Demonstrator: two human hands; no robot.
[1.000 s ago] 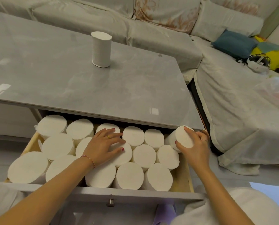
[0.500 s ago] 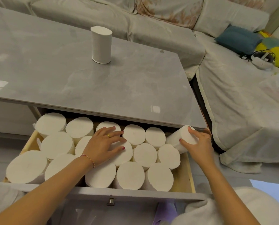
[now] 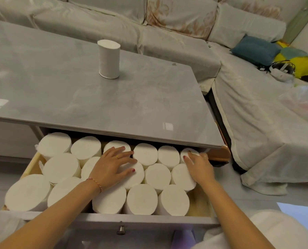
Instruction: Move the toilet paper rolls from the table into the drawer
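Note:
The wooden drawer (image 3: pixel 200 203) under the grey table (image 3: pixel 59 90) stands pulled out and is packed with several upright white toilet paper rolls. One more roll (image 3: pixel 108 60) stands upright on the tabletop, far from both hands. My left hand (image 3: pixel 112 168) lies flat with spread fingers on the tops of the middle rolls. My right hand (image 3: pixel 199 168) has its fingers curled over the top of a roll (image 3: pixel 184 153) in the drawer's back right corner, just under the table's edge. That roll stands nearly upright among the others.
A covered sofa (image 3: pixel 167 38) wraps around the table's far and right sides, close to the drawer's right end. On it lie a blue cushion (image 3: pixel 255 49), a yellow cushion and a white headset (image 3: pixel 280 69). The drawer's metal knob (image 3: pixel 120 230) is at the front.
My right hand has pushed the tilted roll from the drawer's right edge down into the back right corner, where it now stands nearly upright. My left hand has stayed on the middle rolls.

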